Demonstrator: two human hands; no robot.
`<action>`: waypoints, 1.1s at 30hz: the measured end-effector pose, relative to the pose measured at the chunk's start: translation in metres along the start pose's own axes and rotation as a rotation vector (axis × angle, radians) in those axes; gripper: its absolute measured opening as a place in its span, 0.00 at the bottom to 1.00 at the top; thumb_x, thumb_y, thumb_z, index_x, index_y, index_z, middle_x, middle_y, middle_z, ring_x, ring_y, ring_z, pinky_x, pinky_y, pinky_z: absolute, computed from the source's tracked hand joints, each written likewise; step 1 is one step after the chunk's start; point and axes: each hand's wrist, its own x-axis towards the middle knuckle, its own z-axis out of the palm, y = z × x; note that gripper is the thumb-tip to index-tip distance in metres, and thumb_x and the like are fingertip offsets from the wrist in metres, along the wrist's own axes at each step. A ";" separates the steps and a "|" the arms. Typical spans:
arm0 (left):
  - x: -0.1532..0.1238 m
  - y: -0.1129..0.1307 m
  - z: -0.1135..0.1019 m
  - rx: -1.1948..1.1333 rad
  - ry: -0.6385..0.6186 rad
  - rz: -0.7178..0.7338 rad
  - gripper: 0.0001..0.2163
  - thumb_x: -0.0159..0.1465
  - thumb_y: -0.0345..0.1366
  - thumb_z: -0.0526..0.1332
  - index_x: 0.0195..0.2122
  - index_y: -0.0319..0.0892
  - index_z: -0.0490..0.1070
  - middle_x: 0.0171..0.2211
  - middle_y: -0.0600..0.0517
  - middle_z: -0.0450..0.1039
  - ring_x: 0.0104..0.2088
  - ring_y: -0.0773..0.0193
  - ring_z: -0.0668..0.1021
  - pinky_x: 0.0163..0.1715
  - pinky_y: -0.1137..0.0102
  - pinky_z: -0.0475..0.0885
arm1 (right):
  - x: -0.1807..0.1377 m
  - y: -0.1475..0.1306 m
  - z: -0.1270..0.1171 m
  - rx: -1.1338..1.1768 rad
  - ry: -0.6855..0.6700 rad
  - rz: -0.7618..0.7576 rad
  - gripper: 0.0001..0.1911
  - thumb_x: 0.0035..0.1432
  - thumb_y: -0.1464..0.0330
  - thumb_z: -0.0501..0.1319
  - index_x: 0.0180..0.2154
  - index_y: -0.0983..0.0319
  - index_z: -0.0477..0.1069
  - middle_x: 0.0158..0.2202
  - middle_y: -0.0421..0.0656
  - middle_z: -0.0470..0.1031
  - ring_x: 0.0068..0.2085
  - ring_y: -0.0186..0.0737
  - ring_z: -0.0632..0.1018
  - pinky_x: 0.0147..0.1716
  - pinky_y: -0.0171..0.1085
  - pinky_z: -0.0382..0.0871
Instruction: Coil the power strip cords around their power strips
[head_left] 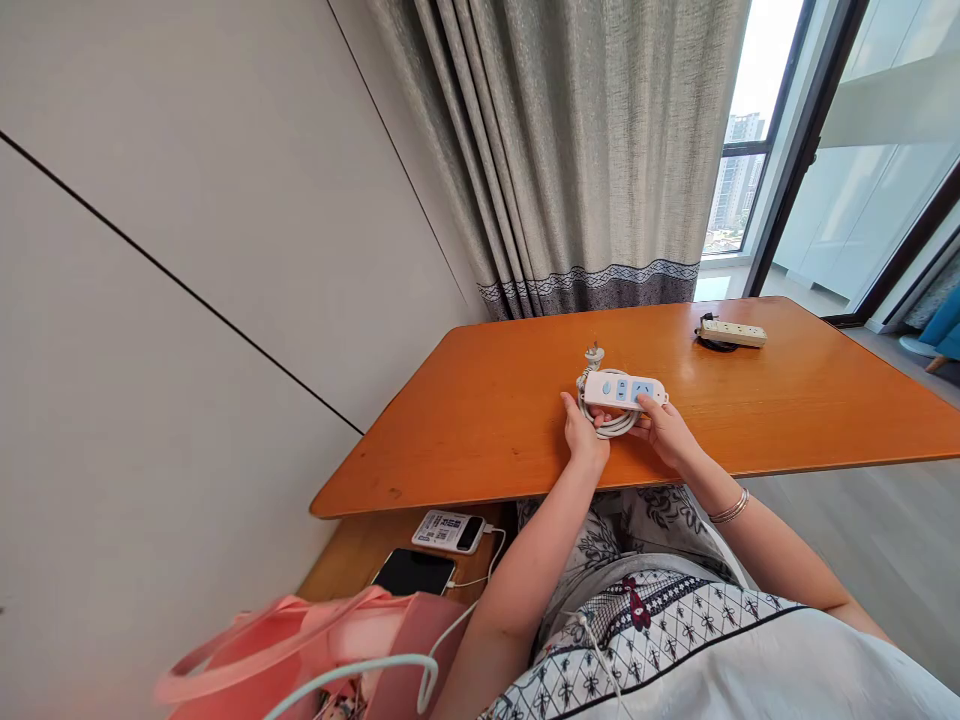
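Observation:
A white power strip (611, 388) with pale blue sockets is held up over the near part of the wooden table. Its white cord (618, 428) is coiled beneath it, and the plug (594, 356) points away at the far left of the coil. My left hand (583, 428) grips the coil and the strip's left end from below, fingers partly hidden under it. On the other end, my right hand (664, 428) is closed, its thumb lying on the top face by the right socket.
At the table's (480, 420) far right lies a second, cream power strip (733, 333) with a black cord. Lower left, a power bank (448, 531) and a phone (414, 573) are cabled on a bench beside a pink bag (300, 640). A curtain (600, 150) hangs behind the table.

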 end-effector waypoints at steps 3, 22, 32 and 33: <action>0.004 0.003 0.000 -0.044 -0.038 -0.035 0.26 0.68 0.58 0.52 0.22 0.42 0.60 0.14 0.61 0.50 0.13 0.74 0.56 0.17 0.75 0.58 | -0.002 0.005 -0.002 -0.012 -0.039 -0.008 0.12 0.60 0.67 0.64 0.46 0.59 0.73 0.42 0.43 0.83 0.34 0.37 0.83 0.32 0.33 0.79; 0.025 0.005 -0.034 0.647 -0.325 0.176 0.07 0.61 0.38 0.64 0.39 0.43 0.69 0.46 0.48 0.75 0.38 0.65 0.81 0.38 0.72 0.69 | 0.015 -0.090 -0.150 -0.269 0.547 -0.215 0.11 0.61 0.69 0.61 0.47 0.64 0.71 0.35 0.44 0.80 0.27 0.34 0.80 0.25 0.31 0.77; 0.032 -0.006 -0.051 0.872 -0.492 0.356 0.07 0.57 0.33 0.67 0.37 0.43 0.73 0.39 0.50 0.77 0.34 0.66 0.79 0.41 0.69 0.70 | 0.014 -0.111 -0.195 -0.462 0.744 -0.165 0.11 0.61 0.66 0.63 0.44 0.64 0.71 0.26 0.39 0.72 0.22 0.33 0.73 0.25 0.33 0.76; 0.032 -0.006 -0.052 0.894 -0.510 0.358 0.07 0.58 0.33 0.66 0.37 0.43 0.73 0.39 0.50 0.77 0.34 0.65 0.79 0.41 0.69 0.70 | 0.014 -0.110 -0.195 -0.472 0.739 -0.178 0.11 0.61 0.66 0.62 0.44 0.64 0.71 0.26 0.39 0.72 0.22 0.33 0.72 0.25 0.34 0.76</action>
